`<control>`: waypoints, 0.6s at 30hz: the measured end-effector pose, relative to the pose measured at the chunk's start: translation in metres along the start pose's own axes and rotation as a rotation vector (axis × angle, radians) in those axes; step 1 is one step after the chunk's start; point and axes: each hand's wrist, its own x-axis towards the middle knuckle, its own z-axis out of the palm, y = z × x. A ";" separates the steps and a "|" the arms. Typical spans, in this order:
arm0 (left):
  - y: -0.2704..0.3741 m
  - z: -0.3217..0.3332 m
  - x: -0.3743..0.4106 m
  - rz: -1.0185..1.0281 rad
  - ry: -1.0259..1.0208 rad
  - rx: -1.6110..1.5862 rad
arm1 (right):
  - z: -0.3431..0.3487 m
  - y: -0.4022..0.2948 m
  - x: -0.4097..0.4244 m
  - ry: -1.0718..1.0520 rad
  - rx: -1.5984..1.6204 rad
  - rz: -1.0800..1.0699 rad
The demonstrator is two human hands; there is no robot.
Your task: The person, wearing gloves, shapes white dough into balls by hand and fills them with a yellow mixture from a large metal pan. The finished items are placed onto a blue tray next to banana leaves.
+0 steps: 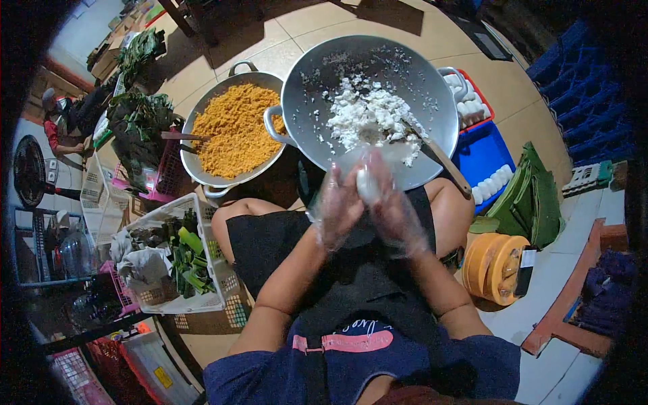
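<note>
Between my two hands, over the near rim of a large metal wok (314, 66), is a pressed white lump (367, 186), apparently sticky rice. My left hand (341, 207) and my right hand (392, 210) both wear clear plastic gloves and press the lump from either side; motion blurs them. Loose white rice (372, 109) lies in the wok's middle, with grains stuck to its walls. A wooden-handled spatula (440, 164) leans in the rice, its handle over the right rim. At right, a blue tray (481, 147) holds a row of white oblong rolls (491, 185).
A second pan (190, 169) of orange crumbly food (235, 134) stands left, a wooden handle (185, 136) in it. Behind the blue tray is a red-rimmed tray (488, 109) of white rolls. Folded banana leaves (529, 197), an orange round container (481, 268) and a white crate (202, 304) flank me. A person (63, 119) sits far left.
</note>
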 end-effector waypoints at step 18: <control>-0.014 -0.051 0.012 -0.003 0.329 0.355 | -0.018 0.010 -0.003 -0.159 -0.025 -0.068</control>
